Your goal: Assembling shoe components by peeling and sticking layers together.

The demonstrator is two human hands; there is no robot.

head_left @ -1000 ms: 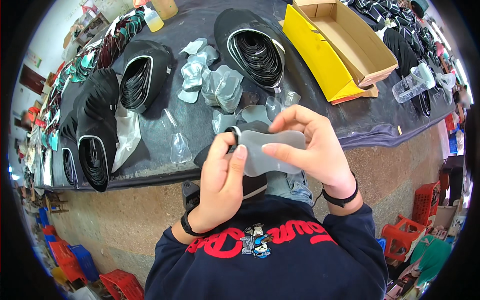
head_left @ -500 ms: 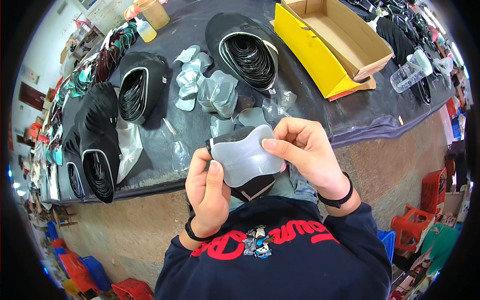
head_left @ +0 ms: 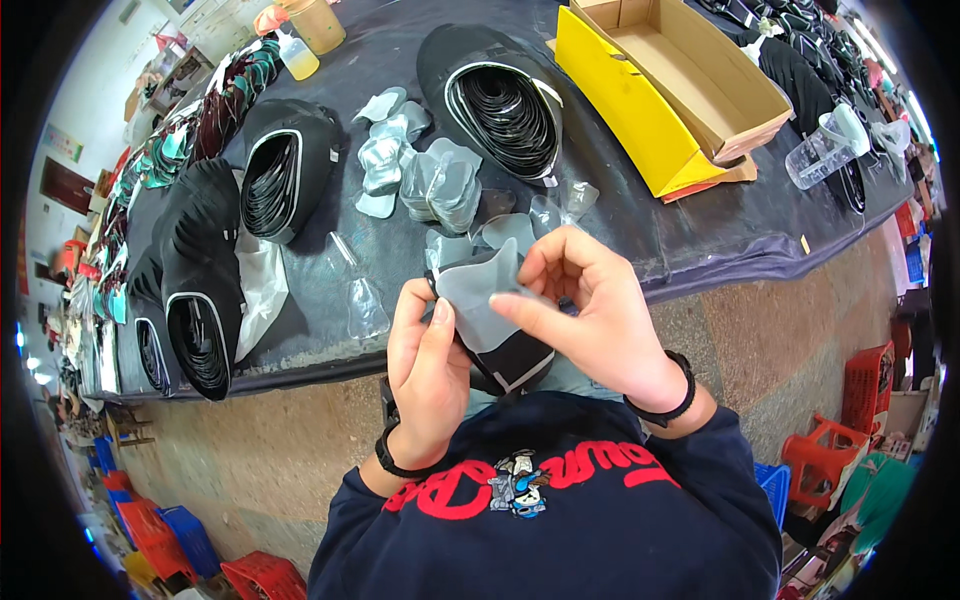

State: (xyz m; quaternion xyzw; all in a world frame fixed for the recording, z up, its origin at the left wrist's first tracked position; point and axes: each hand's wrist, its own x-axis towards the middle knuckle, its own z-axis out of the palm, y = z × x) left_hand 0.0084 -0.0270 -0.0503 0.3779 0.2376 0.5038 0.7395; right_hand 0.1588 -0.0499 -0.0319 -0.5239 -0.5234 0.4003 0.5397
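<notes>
A translucent grey sheet with wavy edges is held up in front of my body. My left hand pinches its left edge between thumb and fingers. My right hand is closed at the sheet's right side, thumb across its face; that side looks bent or partly lifted, and the fingertips hide the exact grip. A black fabric piece with a pale trim line sits just behind and below the sheet. Beyond my hands, a stack of similar clear-grey sheets and a looser pile of them lie on the dark-covered table.
Bundles of nested black fabric pieces stand at the middle and left. A yellow cardboard box is at the back right, near a clear plastic jug. A squeeze bottle holds yellow liquid. Red crates stand on the floor.
My right hand has moved left across the sheet, and the sheet's right side has gone from spread flat to bent. My left hand keeps its pinch on the left edge.
</notes>
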